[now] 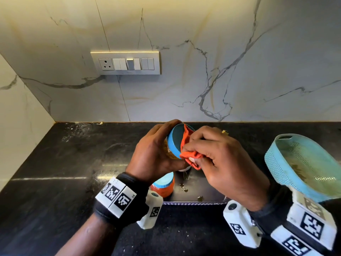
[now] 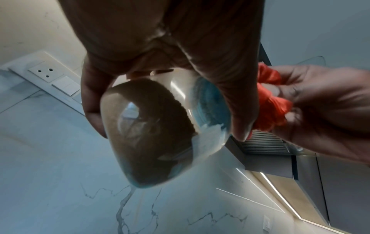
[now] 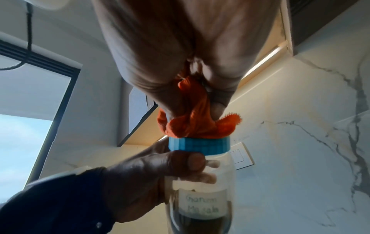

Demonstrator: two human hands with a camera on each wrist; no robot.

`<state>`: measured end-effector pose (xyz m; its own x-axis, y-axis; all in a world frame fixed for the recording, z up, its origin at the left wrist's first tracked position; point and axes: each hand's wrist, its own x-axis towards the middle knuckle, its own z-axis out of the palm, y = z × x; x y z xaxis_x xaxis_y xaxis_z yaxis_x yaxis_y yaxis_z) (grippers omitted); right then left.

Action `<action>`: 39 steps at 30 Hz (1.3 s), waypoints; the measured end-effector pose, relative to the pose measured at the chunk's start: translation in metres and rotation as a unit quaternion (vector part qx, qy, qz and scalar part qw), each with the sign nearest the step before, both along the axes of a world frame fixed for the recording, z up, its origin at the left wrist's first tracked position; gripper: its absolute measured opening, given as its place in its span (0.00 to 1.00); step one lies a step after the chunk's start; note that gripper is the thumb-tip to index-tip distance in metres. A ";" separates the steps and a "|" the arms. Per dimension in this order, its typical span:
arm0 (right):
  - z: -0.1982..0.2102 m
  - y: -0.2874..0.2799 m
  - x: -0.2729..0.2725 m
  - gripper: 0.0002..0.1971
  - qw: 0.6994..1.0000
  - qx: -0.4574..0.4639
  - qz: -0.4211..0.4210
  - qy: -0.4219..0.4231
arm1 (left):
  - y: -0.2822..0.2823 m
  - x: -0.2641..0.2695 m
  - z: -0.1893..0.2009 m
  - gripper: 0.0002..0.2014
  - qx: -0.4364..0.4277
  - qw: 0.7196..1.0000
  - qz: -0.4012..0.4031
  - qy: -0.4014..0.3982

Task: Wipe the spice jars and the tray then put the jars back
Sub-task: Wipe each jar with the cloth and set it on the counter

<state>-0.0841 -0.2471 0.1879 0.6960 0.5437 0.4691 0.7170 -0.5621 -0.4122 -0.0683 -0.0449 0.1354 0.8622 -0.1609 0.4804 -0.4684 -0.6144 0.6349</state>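
Note:
My left hand (image 1: 156, 150) grips a clear spice jar (image 3: 202, 197) with a blue lid (image 1: 175, 143), lifted above the counter and tilted toward me. The jar holds brown powder and has a handwritten label (image 3: 202, 204). My right hand (image 1: 217, 154) pinches a bunched orange cloth (image 1: 190, 154) and presses it onto the lid's top. In the right wrist view the cloth (image 3: 192, 125) covers the lid (image 3: 198, 146). A second jar (image 1: 163, 187) with red powder and a blue lid stands on the counter under my left wrist. The light blue mesh tray (image 1: 287, 154) sits at the right.
The black stone counter (image 1: 64, 172) meets a white marble wall with a switch plate (image 1: 126, 62). A few small crumbs (image 1: 184, 188) lie on the counter beside the red jar. A corner wall closes off the left side.

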 end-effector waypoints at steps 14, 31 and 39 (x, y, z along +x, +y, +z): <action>-0.007 -0.019 0.037 0.11 0.997 -0.027 -0.056 -0.047 | -0.015 -0.017 -0.006 0.43 0.009 1.000 0.009 0.011; 0.004 0.010 0.021 0.10 0.999 0.038 -0.027 -0.005 | -0.010 -0.022 0.003 0.45 -0.014 0.999 0.036 0.008; -0.008 -0.011 0.021 0.09 1.000 -0.012 -0.010 0.012 | -0.010 -0.027 -0.008 0.43 -0.012 0.999 0.028 0.026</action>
<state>-0.0628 -0.2578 0.1795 0.7179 0.5403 0.4391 0.6954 -0.5866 -0.4152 -0.0957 -0.0553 0.1269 0.8932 -0.1010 0.4383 -0.4001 -0.6235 0.6717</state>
